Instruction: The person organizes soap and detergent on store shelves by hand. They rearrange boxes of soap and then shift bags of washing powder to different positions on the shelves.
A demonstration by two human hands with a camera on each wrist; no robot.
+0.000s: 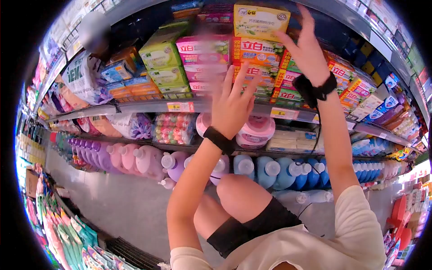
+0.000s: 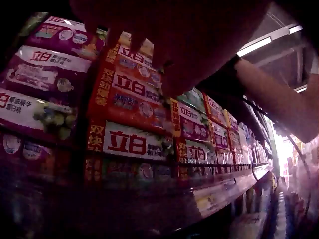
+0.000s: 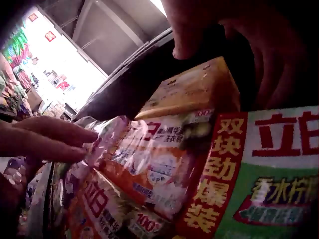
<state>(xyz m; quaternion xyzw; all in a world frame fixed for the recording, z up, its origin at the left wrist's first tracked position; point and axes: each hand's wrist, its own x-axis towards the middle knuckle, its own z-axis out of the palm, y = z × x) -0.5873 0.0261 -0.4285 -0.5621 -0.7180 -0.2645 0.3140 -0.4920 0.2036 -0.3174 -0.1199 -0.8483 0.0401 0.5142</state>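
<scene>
A yellow soap box (image 1: 260, 24) lies on top of a stack of orange and red soap packs (image 1: 263, 53) on the store shelf. My right hand (image 1: 309, 57) is at the right side of that box, fingers stretched toward the back and thumb tip overlapping its edge. In the right wrist view, the thumb (image 3: 185, 42) shows just above the yellow box (image 3: 187, 92). My left hand (image 1: 230, 108) is in front of the orange stack with its fingers spread, holding nothing. Pink soap packs (image 1: 191, 50) stand left of it, partly behind a blur.
Green boxes (image 1: 163, 58) and a white bag (image 1: 85, 74) sit farther left. The metal shelf edge (image 1: 148, 109) carries price tags. Pink tubs (image 1: 256, 131) and rows of detergent bottles (image 1: 148, 159) fill the lower shelves. Another shelf overhangs the soap stacks.
</scene>
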